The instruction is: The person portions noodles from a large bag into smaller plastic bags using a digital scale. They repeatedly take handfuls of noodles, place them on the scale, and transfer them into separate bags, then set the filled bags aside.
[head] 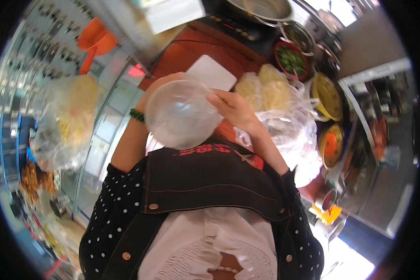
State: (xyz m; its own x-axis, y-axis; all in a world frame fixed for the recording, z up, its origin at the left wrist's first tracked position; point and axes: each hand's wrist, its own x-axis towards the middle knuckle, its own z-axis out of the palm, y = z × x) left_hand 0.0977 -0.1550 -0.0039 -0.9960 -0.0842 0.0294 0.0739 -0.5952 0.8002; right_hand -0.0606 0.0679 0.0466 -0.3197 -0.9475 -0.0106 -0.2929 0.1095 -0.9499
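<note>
A clear plastic bowl (182, 113) is held in front of the dark apron, its round opening turned towards the camera. My left hand (163, 81) is mostly hidden behind the bowl's upper left side, with a green bead bracelet at the wrist. The thumb and bent fingers of my right hand (232, 106) grip the bowl's right rim. Just beyond both hands a white board or lid (211, 72) lies on the red-brown counter (185, 52). Right of my right hand are clear plastic bags of pale yellow noodles (274, 89).
Crumpled clear plastic bags (290, 133) lie near my right forearm. Along the right stand a red bowl of chopped greens (290, 60), a yellow basin (325, 96) and a large metal pot (266, 10). At left are a glass pane, another filled bag (68, 122) and an orange dipper (96, 38).
</note>
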